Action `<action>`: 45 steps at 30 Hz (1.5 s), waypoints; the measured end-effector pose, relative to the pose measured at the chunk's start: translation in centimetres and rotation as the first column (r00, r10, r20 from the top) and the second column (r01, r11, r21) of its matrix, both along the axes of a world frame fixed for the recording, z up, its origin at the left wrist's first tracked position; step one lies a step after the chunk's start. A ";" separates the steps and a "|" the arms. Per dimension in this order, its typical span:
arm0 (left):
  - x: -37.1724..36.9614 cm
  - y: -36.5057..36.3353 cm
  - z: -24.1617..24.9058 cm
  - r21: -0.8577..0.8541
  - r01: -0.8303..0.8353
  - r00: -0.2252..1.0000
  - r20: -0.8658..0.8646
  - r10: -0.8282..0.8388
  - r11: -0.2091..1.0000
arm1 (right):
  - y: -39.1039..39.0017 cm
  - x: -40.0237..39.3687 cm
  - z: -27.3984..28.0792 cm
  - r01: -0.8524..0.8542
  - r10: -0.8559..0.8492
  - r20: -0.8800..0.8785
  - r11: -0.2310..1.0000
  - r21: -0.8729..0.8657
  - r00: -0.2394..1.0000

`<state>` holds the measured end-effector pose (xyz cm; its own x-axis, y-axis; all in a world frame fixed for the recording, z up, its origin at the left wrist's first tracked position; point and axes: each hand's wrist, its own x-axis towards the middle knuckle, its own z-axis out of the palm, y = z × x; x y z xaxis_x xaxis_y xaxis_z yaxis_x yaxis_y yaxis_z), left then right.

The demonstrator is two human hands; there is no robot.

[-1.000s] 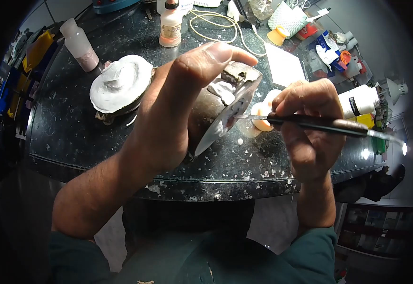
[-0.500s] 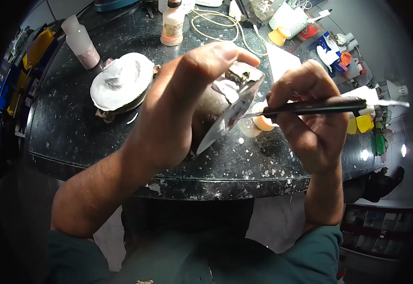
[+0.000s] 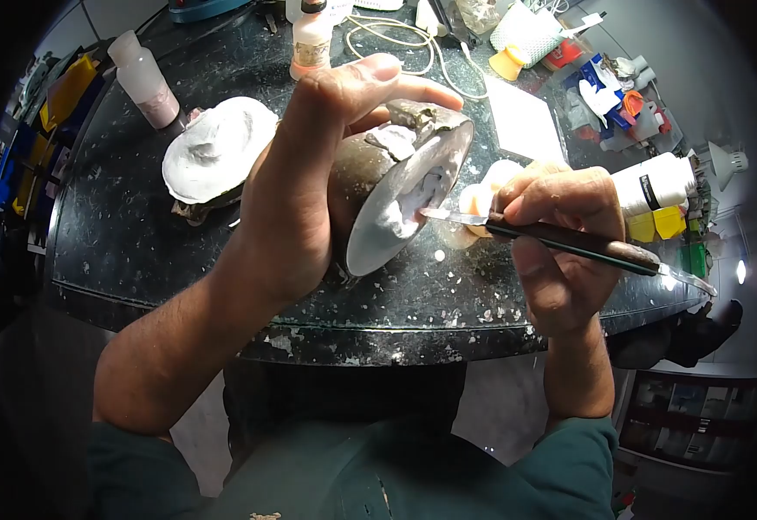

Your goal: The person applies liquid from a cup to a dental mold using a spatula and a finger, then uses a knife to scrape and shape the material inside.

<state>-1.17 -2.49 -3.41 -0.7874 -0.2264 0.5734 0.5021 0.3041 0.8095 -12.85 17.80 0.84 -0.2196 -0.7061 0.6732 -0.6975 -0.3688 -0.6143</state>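
My left hand (image 3: 305, 173) is wrapped round a rounded metal dental flask half (image 3: 352, 182), tilted so its plaster-filled face (image 3: 383, 234) turns toward the right. A hollow with pinkish-white material shows in the plaster. My right hand (image 3: 565, 234) pinches a wax knife (image 3: 569, 243) with a dark handle and a metal end on each side. Its blade tip reaches the hollow's edge; whether it touches is hard to tell. Another flask half (image 3: 222, 147), filled with white plaster, lies on the black table beyond my left wrist.
On the chipped black table (image 3: 378, 325) stand a bottle of pink powder (image 3: 144, 82) and a bottle of orange-pink liquid (image 3: 311, 43). A pale cable (image 3: 396, 35), a white tile (image 3: 521, 117), small cups (image 3: 482, 199) and a white bottle (image 3: 656, 185) lie further right.
My left hand has turned the flask half so more of its plaster face shows. The wax knife's far end has swung downward, and my right hand has moved slightly lower and left.
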 end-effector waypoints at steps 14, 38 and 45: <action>0.2 2.1 2.2 0.407 -0.015 0.994 0.107 -0.031 0.913 | 0.7 0.4 -1.0 -0.008 0.006 -0.168 1.000 -0.008 0.986; -0.8 -1.0 -0.9 -0.326 -0.037 0.951 -0.301 -0.067 0.945 | 0.0 0.2 -0.3 -0.085 0.083 -0.064 0.996 -0.033 0.994; -0.6 -0.7 -0.9 -0.291 -0.032 0.958 -0.283 -0.054 0.956 | -0.1 0.0 -0.5 -0.119 0.115 -0.063 0.991 -0.054 0.991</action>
